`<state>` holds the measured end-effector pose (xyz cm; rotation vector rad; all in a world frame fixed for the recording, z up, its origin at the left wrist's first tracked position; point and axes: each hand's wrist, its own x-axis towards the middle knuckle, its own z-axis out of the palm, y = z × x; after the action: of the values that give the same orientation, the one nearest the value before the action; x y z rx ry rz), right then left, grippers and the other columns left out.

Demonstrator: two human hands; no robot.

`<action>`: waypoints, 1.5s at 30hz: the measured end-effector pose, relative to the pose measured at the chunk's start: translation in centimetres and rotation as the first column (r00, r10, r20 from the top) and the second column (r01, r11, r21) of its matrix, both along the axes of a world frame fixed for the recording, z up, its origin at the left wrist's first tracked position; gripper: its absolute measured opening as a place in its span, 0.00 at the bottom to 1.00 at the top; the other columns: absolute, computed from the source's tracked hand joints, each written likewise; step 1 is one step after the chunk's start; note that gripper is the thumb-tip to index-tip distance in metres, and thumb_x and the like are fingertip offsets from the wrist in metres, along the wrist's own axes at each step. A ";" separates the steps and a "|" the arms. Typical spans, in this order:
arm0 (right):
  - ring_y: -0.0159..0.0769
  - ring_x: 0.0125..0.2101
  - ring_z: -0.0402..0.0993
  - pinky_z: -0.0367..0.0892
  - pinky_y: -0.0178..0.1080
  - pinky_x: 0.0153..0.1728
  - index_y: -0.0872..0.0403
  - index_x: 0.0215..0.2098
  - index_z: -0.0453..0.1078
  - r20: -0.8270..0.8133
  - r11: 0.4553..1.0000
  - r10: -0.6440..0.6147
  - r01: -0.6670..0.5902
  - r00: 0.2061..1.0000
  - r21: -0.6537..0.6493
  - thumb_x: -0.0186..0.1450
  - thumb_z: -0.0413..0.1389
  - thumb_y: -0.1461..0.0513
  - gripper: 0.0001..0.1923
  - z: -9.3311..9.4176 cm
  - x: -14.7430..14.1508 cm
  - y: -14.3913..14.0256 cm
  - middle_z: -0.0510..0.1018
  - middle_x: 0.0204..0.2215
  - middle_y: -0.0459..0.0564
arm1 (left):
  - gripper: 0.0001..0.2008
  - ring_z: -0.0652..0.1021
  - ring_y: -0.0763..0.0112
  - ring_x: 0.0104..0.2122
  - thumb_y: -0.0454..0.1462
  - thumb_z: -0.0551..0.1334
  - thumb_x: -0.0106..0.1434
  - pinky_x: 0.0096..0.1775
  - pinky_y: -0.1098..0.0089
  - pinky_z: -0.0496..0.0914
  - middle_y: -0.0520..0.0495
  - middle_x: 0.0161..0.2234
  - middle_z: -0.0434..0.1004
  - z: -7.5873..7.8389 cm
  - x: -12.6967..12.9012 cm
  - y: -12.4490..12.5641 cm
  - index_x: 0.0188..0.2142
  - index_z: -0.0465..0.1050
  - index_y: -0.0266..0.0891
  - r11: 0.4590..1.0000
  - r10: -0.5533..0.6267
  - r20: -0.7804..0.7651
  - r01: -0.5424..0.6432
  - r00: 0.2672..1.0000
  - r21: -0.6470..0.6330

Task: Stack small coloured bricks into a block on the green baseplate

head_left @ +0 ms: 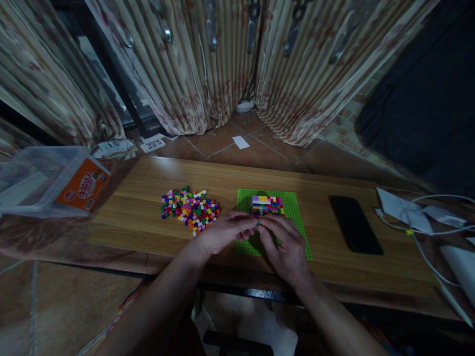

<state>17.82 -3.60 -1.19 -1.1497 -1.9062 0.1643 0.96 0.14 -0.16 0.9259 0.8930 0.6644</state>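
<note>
A green studded baseplate (293, 207) lies on a low wooden table (148, 198). On its far part stands a small block of stacked multicoloured bricks (267, 205). Both hands meet over the plate's near half, just in front of that block. My left hand (222, 232) and my right hand (284, 244) have their fingertips pinched together at one spot; whatever small piece sits between them is hidden. A loose pile of small coloured bricks (190, 207) lies to the left of the plate, close to my left hand.
A black phone (355, 224) lies flat to the right of the plate. White cables and papers (408, 212) crowd the table's right end. A clear plastic bin with an orange label (52, 180) sits at the left. Curtains hang behind, over a tiled floor.
</note>
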 end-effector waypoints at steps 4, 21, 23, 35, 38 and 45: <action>0.38 0.39 0.76 0.71 0.43 0.42 0.52 0.42 0.73 -0.004 1.000 -0.013 0.013 1.000 -0.009 0.65 0.57 0.64 0.07 -0.1 -0.1 -0.1 0.80 0.38 0.51 | 0.16 0.67 0.80 0.22 0.46 0.69 0.52 0.27 0.74 0.59 0.52 0.24 0.71 -0.1 0.1 0.0 0.28 0.73 0.34 0.999 0.026 0.008 -0.026 1.000 -0.023; 0.43 0.48 0.71 0.69 0.50 0.50 0.50 0.38 0.74 0.001 0.985 -0.074 0.073 0.997 -0.159 0.67 0.54 0.58 0.08 -0.3 5.0 2.1 0.72 0.48 0.53 | 0.13 0.67 0.78 0.24 0.45 0.66 0.55 0.29 0.72 0.59 0.53 0.25 0.70 0.2 0.0 0.4 0.29 0.74 0.35 0.998 0.060 -0.211 -0.052 0.976 0.044; 0.42 0.47 0.71 0.69 0.49 0.50 0.49 0.38 0.74 0.033 0.986 -0.060 0.065 0.998 -0.155 0.68 0.53 0.58 0.08 -0.5 4.8 2.1 0.72 0.49 0.52 | 0.14 0.67 0.77 0.25 0.45 0.66 0.55 0.30 0.72 0.60 0.53 0.25 0.70 0.1 0.0 0.5 0.29 0.74 0.35 0.998 0.054 -0.220 -0.043 0.974 0.051; 0.42 0.44 0.72 0.71 0.50 0.48 0.48 0.36 0.75 0.040 0.980 -0.077 0.083 0.996 -0.183 0.67 0.53 0.56 0.09 -1.0 4.8 2.5 0.70 0.51 0.51 | 0.14 0.68 0.77 0.25 0.46 0.65 0.56 0.30 0.73 0.62 0.51 0.27 0.73 -0.4 -0.1 0.5 0.31 0.75 0.36 0.996 0.044 -0.232 -0.025 0.972 0.083; 0.41 0.44 0.73 0.71 0.49 0.47 0.49 0.34 0.75 -0.009 0.971 -0.101 0.097 0.995 -0.221 0.66 0.54 0.56 0.10 -0.9 4.6 2.5 0.71 0.51 0.52 | 0.13 0.68 0.77 0.25 0.46 0.65 0.55 0.30 0.73 0.62 0.52 0.26 0.73 -0.3 -0.1 0.5 0.31 0.75 0.36 0.996 0.049 -0.242 -0.028 0.969 0.086; 0.45 0.50 0.70 0.69 0.51 0.49 0.50 0.36 0.75 -0.069 0.955 -0.120 0.096 0.990 -0.279 0.64 0.56 0.55 0.09 -1.1 5.0 2.6 0.71 0.49 0.53 | 0.13 0.68 0.77 0.24 0.45 0.65 0.55 0.30 0.73 0.62 0.52 0.25 0.71 -0.1 -0.1 0.4 0.30 0.75 0.36 0.994 0.060 -0.251 -0.036 0.966 0.102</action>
<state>22.78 -1.05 -2.27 -1.4060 -1.7773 0.4225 0.91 0.52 -0.29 1.0955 1.1212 0.6437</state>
